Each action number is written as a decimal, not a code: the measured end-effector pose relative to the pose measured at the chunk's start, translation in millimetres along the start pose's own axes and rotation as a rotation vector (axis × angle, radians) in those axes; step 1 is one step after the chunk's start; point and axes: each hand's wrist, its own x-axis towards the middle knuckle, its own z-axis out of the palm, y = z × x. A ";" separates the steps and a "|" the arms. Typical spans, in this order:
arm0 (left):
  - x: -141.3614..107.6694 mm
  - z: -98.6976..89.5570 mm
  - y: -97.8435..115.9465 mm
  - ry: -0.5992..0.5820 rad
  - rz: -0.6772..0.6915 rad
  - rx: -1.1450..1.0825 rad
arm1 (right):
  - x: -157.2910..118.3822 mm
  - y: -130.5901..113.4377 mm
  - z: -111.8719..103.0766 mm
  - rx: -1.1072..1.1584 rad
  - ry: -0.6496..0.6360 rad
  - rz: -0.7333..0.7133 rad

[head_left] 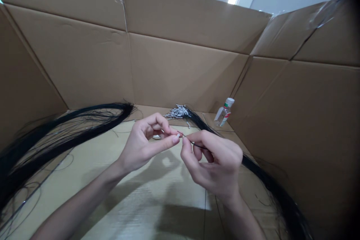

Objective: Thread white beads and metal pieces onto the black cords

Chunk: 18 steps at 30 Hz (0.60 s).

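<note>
My left hand (pixel 153 138) is closed in a pinch, thumb and fingertips on a small white piece (pixel 178 135) that looks like a bead or tiny connector. Close beside it, my right hand (pixel 213 157) pinches a thin black cord (pixel 197 145) near its end. The cord's tip reaches the white piece; whether it passes through cannot be made out. Behind my hands, a bundle of black cords (pixel 263 174) runs along the right side, with a cluster of small white pieces (pixel 180 111) at its far end. Another bundle of black cords (pixel 81 137) loops across the left.
Tall cardboard walls (pixel 185 67) enclose the back and sides. A clear plastic bottle (pixel 223 114) with a white cap stands in the back right corner. Under my hands lies a pale yellowish, shiny surface (pixel 126 210). Loose strands (pixel 36 191) curl at the left.
</note>
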 end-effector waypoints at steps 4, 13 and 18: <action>-0.7 0.1 2.1 -0.020 -0.053 0.024 | 0.5 0.9 0.2 0.004 -0.018 -0.028; 0.2 2.9 -6.3 -0.035 -0.121 -0.239 | 2.7 2.2 -0.1 0.250 -0.060 0.224; -0.3 0.7 -5.0 -0.068 -0.127 -0.295 | 4.9 2.9 -2.5 0.378 -0.115 0.342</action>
